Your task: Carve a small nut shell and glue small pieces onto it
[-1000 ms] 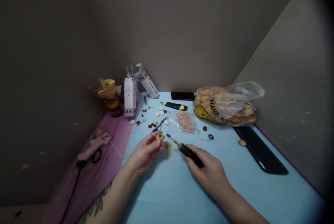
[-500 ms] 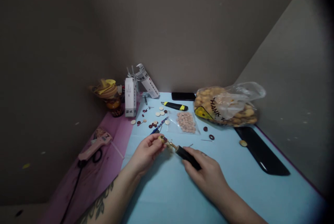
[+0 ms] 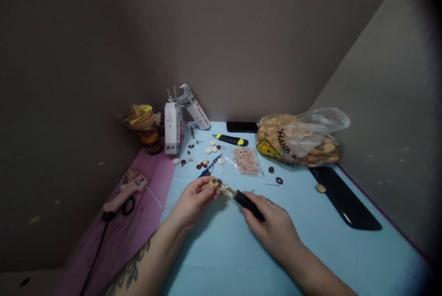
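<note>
While reaching forward over the light-blue worktop [image 3: 214, 264] with both arms, slants the left forearm [image 3: 159, 250] (leaf tattoo along its lower part) up and inward from the near edge. Pinches a small hollow tan piece [image 3: 214, 184] between thumb and fingertips of the left hand [image 3: 194, 201], with its opening in plain sight and the fingers curled in close. Slants the right forearm [image 3: 309, 266] in from the opposite side, back of the hand uppermost. Wraps the right hand [image 3: 271, 222] around a slim black-handled tool [image 3: 247, 205], thumb along the near side, and aims it up and leftward. Holds the tiny dark red bit [image 3: 220, 181] right at the rim of the hollow tan piece; touching or just apart, cannot tell. Poises both above a scatter of pale crumbs [image 3: 225, 192]. Has a blue pen [image 3: 210, 166] lying just beyond the left hand, and a clear packet [image 3: 246, 161] of pinkish balls farther back, near a black-and-yellow knife [image 3: 230, 140].
</note>
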{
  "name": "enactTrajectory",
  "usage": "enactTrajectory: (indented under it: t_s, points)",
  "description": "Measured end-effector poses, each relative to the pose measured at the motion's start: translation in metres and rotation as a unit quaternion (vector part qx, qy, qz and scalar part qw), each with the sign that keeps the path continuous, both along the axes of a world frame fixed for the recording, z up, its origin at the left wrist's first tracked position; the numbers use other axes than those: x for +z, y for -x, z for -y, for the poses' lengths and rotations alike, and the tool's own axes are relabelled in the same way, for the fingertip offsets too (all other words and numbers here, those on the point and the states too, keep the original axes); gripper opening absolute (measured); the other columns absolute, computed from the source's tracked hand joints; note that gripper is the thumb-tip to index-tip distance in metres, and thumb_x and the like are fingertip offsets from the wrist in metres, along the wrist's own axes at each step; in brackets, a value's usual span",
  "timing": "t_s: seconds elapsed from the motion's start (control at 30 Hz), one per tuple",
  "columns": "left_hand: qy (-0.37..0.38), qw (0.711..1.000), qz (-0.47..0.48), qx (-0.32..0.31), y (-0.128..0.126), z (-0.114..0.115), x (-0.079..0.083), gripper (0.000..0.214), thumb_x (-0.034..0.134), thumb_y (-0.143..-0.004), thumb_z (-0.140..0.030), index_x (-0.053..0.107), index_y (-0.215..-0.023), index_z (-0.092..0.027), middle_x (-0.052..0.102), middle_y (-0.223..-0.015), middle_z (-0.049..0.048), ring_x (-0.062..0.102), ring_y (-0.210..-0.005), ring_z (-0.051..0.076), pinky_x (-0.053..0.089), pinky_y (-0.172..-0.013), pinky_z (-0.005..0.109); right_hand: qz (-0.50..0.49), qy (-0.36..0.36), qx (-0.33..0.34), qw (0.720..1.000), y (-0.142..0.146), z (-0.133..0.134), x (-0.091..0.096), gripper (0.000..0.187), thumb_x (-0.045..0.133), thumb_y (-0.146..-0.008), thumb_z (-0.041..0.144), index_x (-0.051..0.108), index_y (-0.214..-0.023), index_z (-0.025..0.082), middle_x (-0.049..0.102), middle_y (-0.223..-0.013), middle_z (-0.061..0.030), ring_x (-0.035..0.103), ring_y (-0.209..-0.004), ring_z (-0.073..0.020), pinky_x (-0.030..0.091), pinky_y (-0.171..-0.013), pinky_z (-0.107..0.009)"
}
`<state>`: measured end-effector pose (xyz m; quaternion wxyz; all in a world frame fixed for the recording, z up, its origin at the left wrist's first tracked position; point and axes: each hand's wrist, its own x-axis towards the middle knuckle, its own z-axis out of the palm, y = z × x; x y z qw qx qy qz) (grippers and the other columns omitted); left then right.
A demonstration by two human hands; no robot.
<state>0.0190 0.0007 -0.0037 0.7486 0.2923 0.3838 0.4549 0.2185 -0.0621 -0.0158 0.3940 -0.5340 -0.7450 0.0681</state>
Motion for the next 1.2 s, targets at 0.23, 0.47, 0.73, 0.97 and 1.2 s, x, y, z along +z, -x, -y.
enactTrajectory:
  t_s: [0.23, 0.47, 0.73, 0.97, 1.2]
  points:
    - [0.021, 0.999, 0.049, 0.001, 0.0025, 0.0001, 0.0014, 0.031, 0.081, -0.068, -0.019, 0.067, -0.096, -0.015, 0.069, -0.09, 0.0047, 0.065, -0.074, 0.011, 0.049, -0.072, 0.022, -0.014, 0.0, -0.013, 1.0, -0.0034, -0.0005, 0.0011, 0.029, 0.053, -0.086, 0.022, 0.061, -0.114, 0.022, 0.075, -0.097, -0.006, 0.073, -0.083, -0.0196, 0.059, -0.073, -0.028]
    - [0.027, 0.999, 0.037, 0.026, 0.0029, -0.0016, -0.0011, 0.038, 0.084, -0.062, -0.016, 0.066, -0.095, -0.016, 0.07, -0.091, 0.0039, 0.063, -0.071, 0.009, 0.047, -0.07, 0.02, -0.011, 0.0, -0.012, 1.0, -0.003, -0.0004, -0.0008, 0.028, 0.053, -0.087, 0.022, 0.06, -0.113, 0.02, 0.075, -0.098, -0.0065, 0.073, -0.084, -0.0197, 0.058, -0.074, -0.029]
    - [-0.047, 0.997, -0.058, 0.027, 0.0002, 0.0002, -0.0008, 0.041, 0.084, -0.063, -0.028, 0.066, -0.097, -0.015, 0.063, -0.072, -0.0016, 0.053, -0.059, 0.007, 0.04, -0.06, 0.02, -0.011, 0.016, 0.014, 1.0, -0.0002, 0.0014, -0.0007, 0.029, 0.054, -0.086, 0.02, 0.059, -0.114, 0.019, 0.075, -0.096, -0.0056, 0.072, -0.083, -0.0187, 0.057, -0.074, -0.028]
    - [-0.06, 0.996, -0.061, 0.025, -0.0004, 0.0008, -0.0021, 0.037, 0.085, -0.061, -0.029, 0.063, -0.087, -0.015, 0.065, -0.076, 0.0003, 0.057, -0.066, 0.008, 0.043, -0.065, 0.02, -0.001, 0.019, 0.013, 1.0, -0.0005, 0.0007, -0.0017, 0.028, 0.053, -0.086, 0.02, 0.06, -0.114, 0.018, 0.075, -0.095, -0.0063, 0.072, -0.082, -0.0191, 0.057, -0.073, -0.029]
    - [-0.053, 0.997, -0.042, 0.023, -0.0003, -0.0001, -0.0034, 0.039, 0.087, -0.059, -0.03, 0.064, -0.087, -0.014, 0.067, -0.074, -0.0003, 0.058, -0.066, 0.008, 0.043, -0.065, 0.019, -0.006, 0.01, 0.022, 1.0, 0.0008, 0.0007, -0.0016, 0.028, 0.054, -0.086, 0.018, 0.06, -0.113, 0.017, 0.075, -0.092, -0.0057, 0.072, -0.081, -0.0181, 0.057, -0.073, -0.027]
